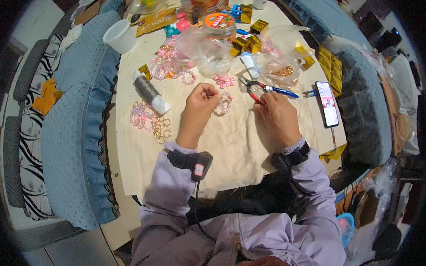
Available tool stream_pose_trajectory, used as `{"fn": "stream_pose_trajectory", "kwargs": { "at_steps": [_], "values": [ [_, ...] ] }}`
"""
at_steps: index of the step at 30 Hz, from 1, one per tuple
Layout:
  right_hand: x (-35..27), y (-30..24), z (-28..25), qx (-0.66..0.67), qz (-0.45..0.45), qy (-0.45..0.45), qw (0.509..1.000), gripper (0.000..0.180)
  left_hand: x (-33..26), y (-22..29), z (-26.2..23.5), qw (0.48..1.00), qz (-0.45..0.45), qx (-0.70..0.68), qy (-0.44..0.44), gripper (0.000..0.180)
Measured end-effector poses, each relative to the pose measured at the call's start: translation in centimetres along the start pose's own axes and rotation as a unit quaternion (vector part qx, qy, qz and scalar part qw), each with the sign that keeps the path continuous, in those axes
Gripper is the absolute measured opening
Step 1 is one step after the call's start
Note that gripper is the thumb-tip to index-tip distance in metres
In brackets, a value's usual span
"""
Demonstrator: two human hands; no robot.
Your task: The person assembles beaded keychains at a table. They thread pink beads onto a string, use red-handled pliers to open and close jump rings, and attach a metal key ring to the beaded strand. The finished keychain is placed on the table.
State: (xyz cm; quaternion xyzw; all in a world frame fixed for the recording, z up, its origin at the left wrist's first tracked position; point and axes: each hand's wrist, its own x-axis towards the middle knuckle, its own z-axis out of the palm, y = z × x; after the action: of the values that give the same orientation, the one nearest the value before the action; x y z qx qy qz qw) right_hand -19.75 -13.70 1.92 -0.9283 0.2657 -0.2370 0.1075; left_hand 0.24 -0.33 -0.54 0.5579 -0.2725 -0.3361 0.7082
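My left hand (200, 112) is closed in a pinch above the cloth. A pink beaded bracelet (225, 104) hangs at its fingertips, its loop resting on or just over the cloth. My right hand (279, 113) has its fingers curled round the red handle of a pair of pliers (251, 86), whose jaws point away from me. Just beyond that hand lies a blue-handled tool (285, 92). Left of my left hand are a cluster of pink bracelets (142, 116) and several gold rings (161, 130). Pink bead flowers (224, 81) lie past the bracelet.
A grey thread spool (148, 88) lies at the left. Farther off are a pile of pink beads (170, 62), clear plastic bags (210, 53), a round tub (219, 26) and a white bucket (120, 37). At the right lies a phone (327, 103) with a cable. Blue-covered seats (77, 137) flank the table.
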Motion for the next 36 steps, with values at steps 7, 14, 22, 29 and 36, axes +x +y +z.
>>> {"fn": "stream_pose_trajectory", "kwargs": {
  "at_steps": [7, 14, 22, 29, 36],
  "values": [
    [2.3, 0.3, 2.6, -0.076, -0.015, -0.005, 0.997, 0.022, 0.0, 0.2, -0.3, 1.0, -0.001, -0.023, -0.013, 0.014],
    [3.0, 0.1, 0.7, 0.07, 0.086, 0.073, 0.991, 0.022, 0.0, 0.2, -0.4, 1.0, 0.006, -0.025, -0.016, 0.013],
    [5.0, 0.3, 0.8, 0.25, -0.058, 0.223, 0.94, 0.019, 0.1, 0.5, -0.5, 0.999, 0.018, -0.024, -0.015, 0.012],
    [5.2, -0.5, 2.4, 0.671, 0.126, 0.015, 0.731, 0.038, 0.0, 0.8, -0.7, 0.999, 0.001, -0.033, -0.023, 0.011],
    [6.2, -2.0, 1.8, 0.838, 0.123, -0.17, 0.504, 0.027, 0.2, 1.8, -2.2, 0.998, 0.009, -0.059, 0.007, 0.01]
  ]
}}
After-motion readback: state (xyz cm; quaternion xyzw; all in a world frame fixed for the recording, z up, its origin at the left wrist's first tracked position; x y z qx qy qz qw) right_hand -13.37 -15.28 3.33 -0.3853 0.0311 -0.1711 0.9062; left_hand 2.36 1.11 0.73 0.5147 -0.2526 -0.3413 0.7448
